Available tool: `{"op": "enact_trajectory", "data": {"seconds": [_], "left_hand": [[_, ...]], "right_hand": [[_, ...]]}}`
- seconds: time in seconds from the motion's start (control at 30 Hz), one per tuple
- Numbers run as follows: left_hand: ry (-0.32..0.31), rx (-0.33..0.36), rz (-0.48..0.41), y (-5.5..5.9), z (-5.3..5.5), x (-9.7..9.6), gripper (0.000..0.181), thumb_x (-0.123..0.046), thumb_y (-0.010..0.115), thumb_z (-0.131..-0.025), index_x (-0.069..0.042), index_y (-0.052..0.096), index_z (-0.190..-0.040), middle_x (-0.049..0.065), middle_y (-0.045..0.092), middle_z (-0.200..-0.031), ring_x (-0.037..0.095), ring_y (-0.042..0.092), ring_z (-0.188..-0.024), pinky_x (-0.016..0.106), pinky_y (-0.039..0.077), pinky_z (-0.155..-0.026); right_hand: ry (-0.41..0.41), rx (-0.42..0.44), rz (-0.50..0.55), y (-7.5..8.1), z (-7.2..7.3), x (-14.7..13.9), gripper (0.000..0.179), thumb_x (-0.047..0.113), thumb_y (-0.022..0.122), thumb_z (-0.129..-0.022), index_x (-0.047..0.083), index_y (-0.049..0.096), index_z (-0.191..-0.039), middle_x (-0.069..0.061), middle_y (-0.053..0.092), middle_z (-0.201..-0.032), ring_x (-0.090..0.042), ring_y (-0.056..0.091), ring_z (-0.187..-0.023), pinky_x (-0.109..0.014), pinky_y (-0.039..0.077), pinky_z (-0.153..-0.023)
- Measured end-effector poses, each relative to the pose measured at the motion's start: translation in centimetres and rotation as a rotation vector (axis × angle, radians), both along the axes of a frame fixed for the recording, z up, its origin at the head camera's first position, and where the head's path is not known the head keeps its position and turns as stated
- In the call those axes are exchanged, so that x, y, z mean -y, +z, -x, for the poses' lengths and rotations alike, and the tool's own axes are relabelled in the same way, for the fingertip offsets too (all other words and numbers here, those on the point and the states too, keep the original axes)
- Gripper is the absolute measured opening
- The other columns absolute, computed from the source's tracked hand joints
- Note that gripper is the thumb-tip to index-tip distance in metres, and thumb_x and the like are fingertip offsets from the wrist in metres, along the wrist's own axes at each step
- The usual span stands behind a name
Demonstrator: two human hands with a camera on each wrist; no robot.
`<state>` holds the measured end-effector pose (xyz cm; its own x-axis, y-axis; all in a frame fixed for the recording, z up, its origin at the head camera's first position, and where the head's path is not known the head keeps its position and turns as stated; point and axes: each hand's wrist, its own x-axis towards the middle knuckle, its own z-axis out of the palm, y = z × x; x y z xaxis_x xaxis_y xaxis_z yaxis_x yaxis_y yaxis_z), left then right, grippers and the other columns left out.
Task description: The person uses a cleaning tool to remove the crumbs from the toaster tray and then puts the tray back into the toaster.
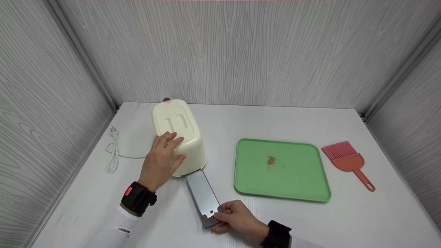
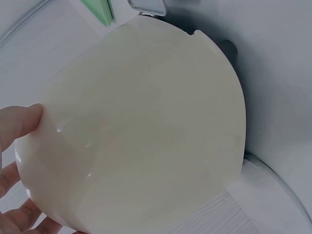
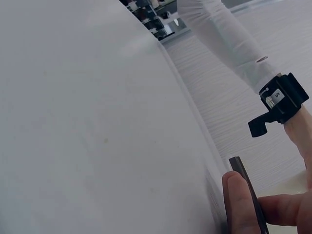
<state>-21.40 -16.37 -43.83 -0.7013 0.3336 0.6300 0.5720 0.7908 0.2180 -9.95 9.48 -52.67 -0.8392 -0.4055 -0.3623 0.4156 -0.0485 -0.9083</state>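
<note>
A cream toaster [image 1: 189, 155] with a lid over its top stands at the left of the table. My left hand [image 1: 160, 162] rests on its near top edge, fingers spread and lightly bent; in the left wrist view its thumb [image 2: 24, 124] touches the rounded cream shell [image 2: 141, 126]. My right hand [image 1: 237, 218] pinches the near end of a flat metal crumb tray [image 1: 205, 193] between thumb and fingers. That tray's far end meets the dark slot at the toaster's base; whether it sits inside, I cannot tell. In the right wrist view its dark edge [image 3: 248, 190] shows between thumb and finger.
Right of centre lies a green tray [image 1: 293, 182] with a small pile of brown crumbs [image 1: 271, 160]. Beyond it is a red brush nested with an orange dustpan [image 1: 349, 162]. A white power cord [image 1: 114, 151] with its plug lies left of the toaster. Grey wood-grain panels surround the table.
</note>
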Motion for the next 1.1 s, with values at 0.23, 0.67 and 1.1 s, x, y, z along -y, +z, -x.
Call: {"op": "enact_trajectory", "data": {"seconds": [0.23, 0.67, 1.1], "left_hand": [[0.008, 0.002, 0.007, 0.0, 0.0, 0.0, 0.051, -0.014, 0.090, -0.084, -0.003, 0.069, -0.129, 0.024, 0.066, -0.133, 0.046, 0.061, -0.132, 0.064, 0.047, -0.117], [0.009, 0.013, 0.007, 0.1, -0.2, 0.0, 0.051, -0.014, 0.089, -0.085, -0.003, 0.069, -0.131, 0.025, 0.066, -0.136, 0.046, 0.059, -0.134, 0.063, 0.045, -0.119], [0.006, 0.045, -0.025, 0.0, -0.2, 0.0, 0.051, -0.013, 0.088, -0.086, -0.003, 0.069, -0.132, 0.024, 0.065, -0.138, 0.045, 0.057, -0.135, 0.062, 0.045, -0.120]], "right_hand": [[0.014, -0.008, -0.014, 0.0, 0.2, 0.4, 0.012, -0.001, 0.062, -0.101, -0.011, 0.066, -0.107, -0.030, 0.078, -0.102, -0.015, 0.079, -0.075, -0.025, 0.067, -0.072], [0.029, -0.008, 0.003, 0.1, 0.8, 0.9, 0.014, -0.002, 0.060, -0.103, -0.013, 0.065, -0.110, -0.031, 0.077, -0.107, -0.012, 0.079, -0.075, -0.025, 0.067, -0.075], [0.028, -0.001, 0.012, 0.2, 1.5, 1.5, 0.012, -0.001, 0.060, -0.103, -0.011, 0.066, -0.108, -0.029, 0.078, -0.105, -0.011, 0.078, -0.073, -0.024, 0.067, -0.074]]}}
